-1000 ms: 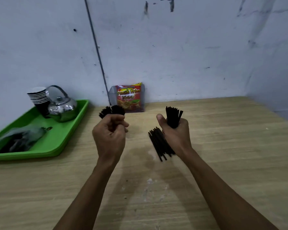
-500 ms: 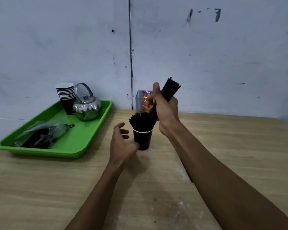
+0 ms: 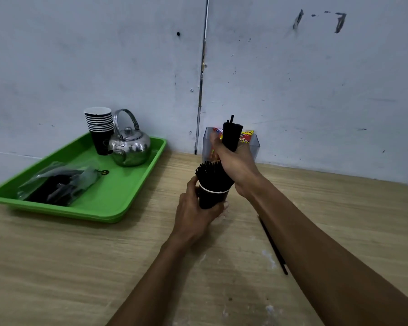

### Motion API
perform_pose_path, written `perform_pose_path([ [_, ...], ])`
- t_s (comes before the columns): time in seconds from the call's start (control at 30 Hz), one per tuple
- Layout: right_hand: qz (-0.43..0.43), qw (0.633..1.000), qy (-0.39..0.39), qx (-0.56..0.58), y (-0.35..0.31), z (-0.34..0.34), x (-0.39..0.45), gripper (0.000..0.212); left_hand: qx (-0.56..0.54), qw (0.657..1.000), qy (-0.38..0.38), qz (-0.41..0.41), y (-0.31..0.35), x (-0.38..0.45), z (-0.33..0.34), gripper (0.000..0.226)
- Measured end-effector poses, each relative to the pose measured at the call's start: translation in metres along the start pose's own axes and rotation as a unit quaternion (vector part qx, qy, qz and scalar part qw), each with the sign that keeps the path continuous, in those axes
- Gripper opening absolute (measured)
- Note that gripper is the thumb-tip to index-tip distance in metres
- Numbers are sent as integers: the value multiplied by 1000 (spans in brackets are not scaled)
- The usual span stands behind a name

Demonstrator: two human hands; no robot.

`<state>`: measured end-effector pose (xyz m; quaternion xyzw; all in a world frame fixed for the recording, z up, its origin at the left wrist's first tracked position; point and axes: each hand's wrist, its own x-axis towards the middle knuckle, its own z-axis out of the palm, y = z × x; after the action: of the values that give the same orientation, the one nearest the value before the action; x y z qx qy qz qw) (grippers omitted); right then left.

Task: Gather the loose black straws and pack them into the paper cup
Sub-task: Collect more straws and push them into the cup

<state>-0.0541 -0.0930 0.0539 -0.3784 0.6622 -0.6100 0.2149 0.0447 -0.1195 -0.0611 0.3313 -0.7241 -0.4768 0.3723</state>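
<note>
A black paper cup point(image 3: 213, 198) with a white rim stands on the wooden table, filled with upright black straws point(image 3: 209, 172). My left hand point(image 3: 194, 214) wraps around the cup's side. My right hand point(image 3: 236, 163) grips a bundle of black straws point(image 3: 232, 136) held upright just above the cup's right edge; the bundle's lower end meets the straws in the cup. One loose black straw point(image 3: 272, 245) lies on the table beside my right forearm.
A green tray point(image 3: 118, 196) at the left holds a stack of black cups point(image 3: 99, 128), a metal kettle point(image 3: 130, 145) and a plastic bag of dark items point(image 3: 59, 182). A clear box with a red packet point(image 3: 252, 143) stands against the wall behind the cup.
My left hand has closed around the cup, which it was only nearing before. My right hand has brought its straw bundle upright and down to the cup.
</note>
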Motion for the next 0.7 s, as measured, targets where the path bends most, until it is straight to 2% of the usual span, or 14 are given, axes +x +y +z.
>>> perform_pose_path([
  [0.1,9,999,20,48,1,0,-2,39,0,1000,0,-3,-4,2,2,74],
  [0.23,7,991,38,126,0,-3,-1,36,-2,1000,0,3,-10,5,5,67],
  [0.33,24,997,10,77,6,-1,-2,38,1,1000,-2,6,-15,7,7,66],
  [0.53,2,999,-24,-29,17,-4,1,40,-8,1000,-4,9,-19,9,7,64],
  [0.7,14,997,-60,-35,15,-7,3,30,-13,1000,-4,5,-20,9,7,65],
])
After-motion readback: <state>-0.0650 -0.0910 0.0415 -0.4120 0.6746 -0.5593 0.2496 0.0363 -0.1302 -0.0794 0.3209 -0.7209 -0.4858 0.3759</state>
